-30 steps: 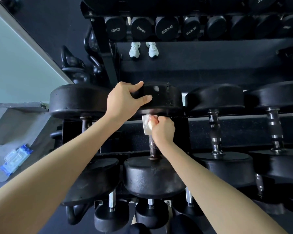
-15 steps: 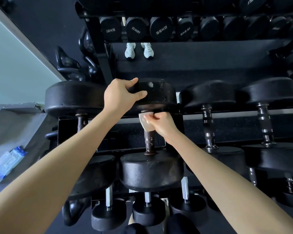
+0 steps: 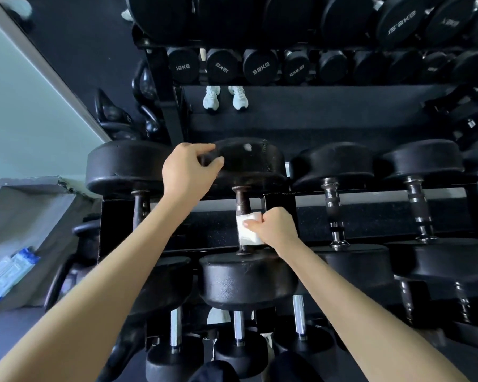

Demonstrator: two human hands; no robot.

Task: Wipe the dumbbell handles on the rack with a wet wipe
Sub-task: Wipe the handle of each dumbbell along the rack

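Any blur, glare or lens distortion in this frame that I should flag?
Head view: the left hand is slightly smeared at its fingers on the dumbbell head; the right hand and wipe look sharp. Head view: wide-angle bending curves the rack; the pale wall is far brighter than the dark rack.

Both arms outstretched, left hand raised, fingers curled, right hand clenched lower

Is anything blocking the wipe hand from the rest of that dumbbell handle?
Nothing visible. The right hand holds the wet wipe around the handle; its bare stretch above is clear. The left hand grips only the dumbbell head.
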